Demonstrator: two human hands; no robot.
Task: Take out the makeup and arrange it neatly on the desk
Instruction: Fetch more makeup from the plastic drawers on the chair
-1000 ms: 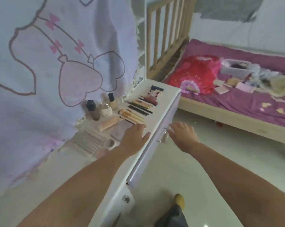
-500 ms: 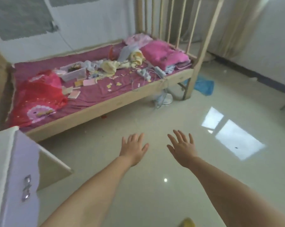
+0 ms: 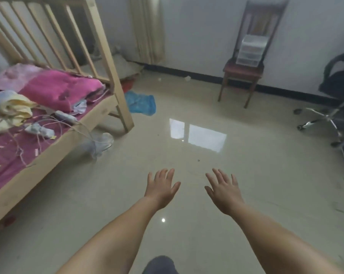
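My left hand (image 3: 161,188) and my right hand (image 3: 224,190) are stretched out in front of me over the shiny floor, palms down, fingers straight and spread. Neither hand holds or touches anything. The desk and the makeup are out of view.
A wooden bed (image 3: 54,143) with pink bedding (image 3: 62,89), cables and clutter fills the left. A blue bag (image 3: 141,103) lies on the floor by its post. A wooden chair (image 3: 244,74) carrying a small plastic drawer unit (image 3: 250,50) stands at the far wall. An office chair (image 3: 333,107) is at the right edge.
The view has swung right, away from the desk with the makeup, past the bed to the room's far side. Both hands left the desk edge and now hover over the floor.
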